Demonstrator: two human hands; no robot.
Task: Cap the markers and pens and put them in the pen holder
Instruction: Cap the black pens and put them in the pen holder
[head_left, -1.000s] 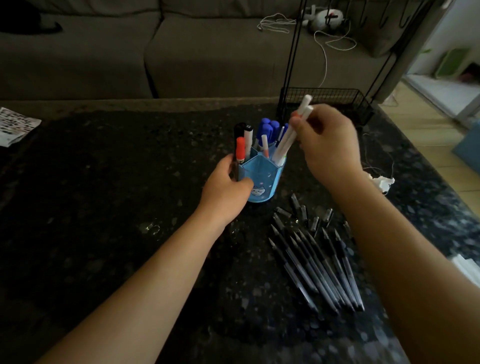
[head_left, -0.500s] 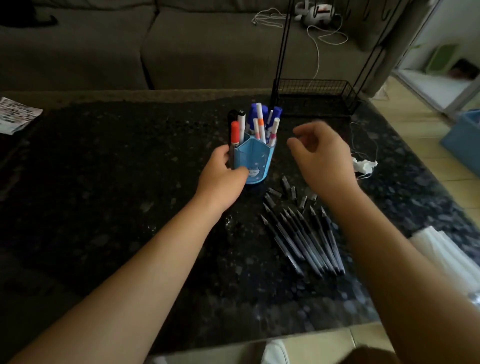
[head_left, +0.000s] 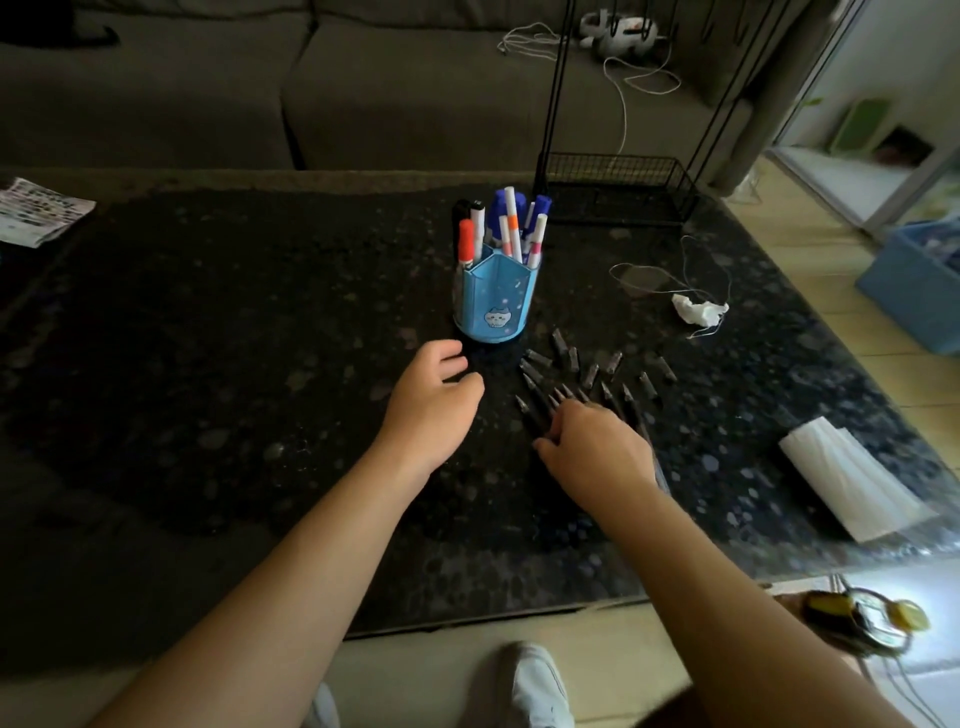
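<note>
Blue pen holder (head_left: 496, 301) upright, markers (head_left: 511, 223) inside. Left hand (head_left: 431, 405) just in front of it, fingers loosely curled, holding nothing. Right hand (head_left: 597, 452) further front-right, laid over black pens (head_left: 525, 406); whether it grasps one, cannot tell. Loose caps (head_left: 571, 358) between.

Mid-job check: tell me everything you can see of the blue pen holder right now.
The pen holder is a light blue cup, plastic by its look, with a pointed, panelled rim and a small cartoon face low on the front. It stands upright on the dark speckled table, holding markers with blue, red and black caps. No hand touches it; the left hand is just in front, apart.
</note>
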